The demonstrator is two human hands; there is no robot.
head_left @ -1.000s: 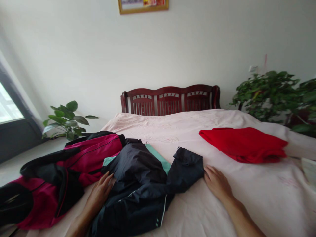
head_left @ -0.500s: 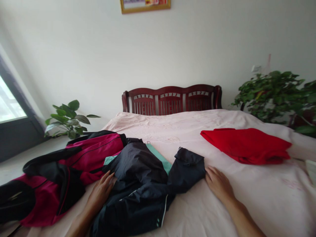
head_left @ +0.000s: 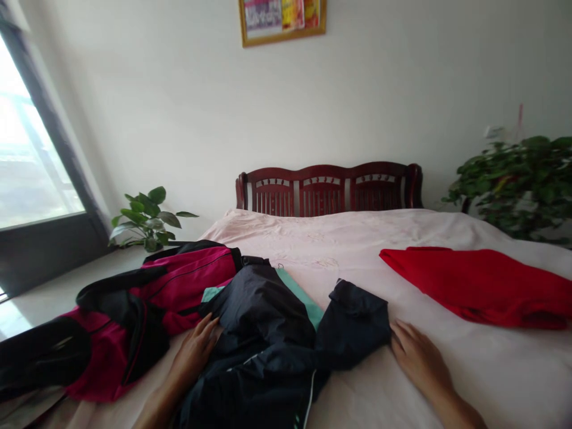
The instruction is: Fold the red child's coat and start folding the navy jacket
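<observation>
A dark navy jacket with white piping and a bit of turquoise lining lies spread and rumpled on the bed. At its left edge rests my left hand, fingers stretched out, the tips against the fabric. My right hand lies flat on the sheet, its fingertips touching the end of the jacket's right sleeve. Both hands are open. Left of the navy jacket lies a magenta and black jacket, loosely heaped.
A folded red garment sits on the pink bedsheet at the right. Behind stands a dark red wooden headboard. Leafy plants flank the bed at left and right. A window is at far left.
The camera view has tilted up and turned left, so everything sits lower and further right. Both hands stay at about the same spots on the navy jacket.
</observation>
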